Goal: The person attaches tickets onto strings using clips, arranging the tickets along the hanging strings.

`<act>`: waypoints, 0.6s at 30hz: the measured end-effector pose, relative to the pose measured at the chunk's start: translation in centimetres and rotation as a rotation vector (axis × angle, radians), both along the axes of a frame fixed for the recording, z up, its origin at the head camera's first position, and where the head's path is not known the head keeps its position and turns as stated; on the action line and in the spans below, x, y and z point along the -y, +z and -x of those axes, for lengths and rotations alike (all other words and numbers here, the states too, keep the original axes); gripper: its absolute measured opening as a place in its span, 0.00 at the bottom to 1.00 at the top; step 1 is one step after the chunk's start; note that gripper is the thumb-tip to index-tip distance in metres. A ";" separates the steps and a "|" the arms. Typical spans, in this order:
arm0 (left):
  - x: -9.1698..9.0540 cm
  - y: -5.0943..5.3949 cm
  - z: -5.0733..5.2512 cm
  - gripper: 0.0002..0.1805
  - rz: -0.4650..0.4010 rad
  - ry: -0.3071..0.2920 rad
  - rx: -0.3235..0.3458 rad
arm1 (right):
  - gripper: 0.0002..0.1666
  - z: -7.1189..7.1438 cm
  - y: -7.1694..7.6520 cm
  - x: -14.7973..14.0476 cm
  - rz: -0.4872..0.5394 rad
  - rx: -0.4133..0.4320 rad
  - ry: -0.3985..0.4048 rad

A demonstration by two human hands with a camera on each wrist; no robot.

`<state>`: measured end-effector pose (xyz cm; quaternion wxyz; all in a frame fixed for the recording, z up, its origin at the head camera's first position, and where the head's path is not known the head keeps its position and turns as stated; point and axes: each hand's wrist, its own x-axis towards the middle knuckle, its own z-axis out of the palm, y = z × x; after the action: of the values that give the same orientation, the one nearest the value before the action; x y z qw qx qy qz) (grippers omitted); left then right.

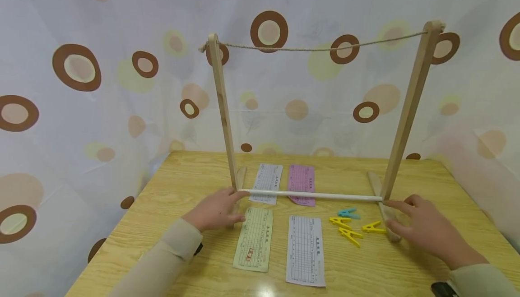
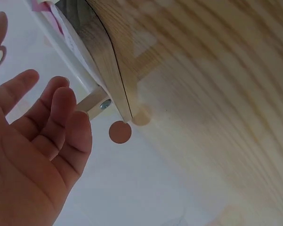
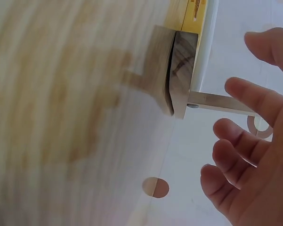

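Note:
A wooden stand has two upright posts (image 1: 223,107), a sagging twine (image 1: 300,49) tied between their tops and a white rod (image 1: 317,195) joining them low down. At the rod's left end is my left hand (image 1: 215,209), its index fingertip at the foot of the left post. My right hand (image 1: 432,227) is at the other end, index finger by the foot of the right post (image 1: 407,121). Both wrist views show loosely bent fingers (image 2: 61,113) with nothing held; whether the fingertips touch the stand I cannot tell. The right wrist view shows a wooden foot (image 3: 182,70) of the stand.
Under and behind the rod lie a white slip (image 1: 268,177) and a pink slip (image 1: 301,177). Nearer are a yellow slip (image 1: 253,238) and another white slip (image 1: 305,252). A blue clothespin (image 1: 348,213) and several yellow clothespins (image 1: 350,236) lie beside the right foot. A patterned curtain (image 1: 122,107) hangs behind.

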<state>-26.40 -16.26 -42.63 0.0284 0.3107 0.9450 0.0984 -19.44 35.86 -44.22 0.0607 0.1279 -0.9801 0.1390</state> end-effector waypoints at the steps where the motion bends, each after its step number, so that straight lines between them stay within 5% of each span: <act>1: -0.1 -0.1 0.2 0.36 -0.008 -0.002 0.031 | 0.34 0.1 -0.1 0.0 0.005 0.013 0.006; 6: -0.4 -0.5 1.1 0.30 -0.014 -0.026 0.131 | 0.33 0.4 -0.6 0.1 0.018 0.089 0.037; 18: -1.4 -0.9 1.7 0.27 0.031 0.033 0.196 | 0.30 0.6 -0.1 0.7 0.019 0.294 0.033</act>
<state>-28.08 -14.88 -43.50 0.1241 0.2835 0.9440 0.1141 -20.06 35.12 -44.33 -0.0847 0.1219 -0.9748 0.1665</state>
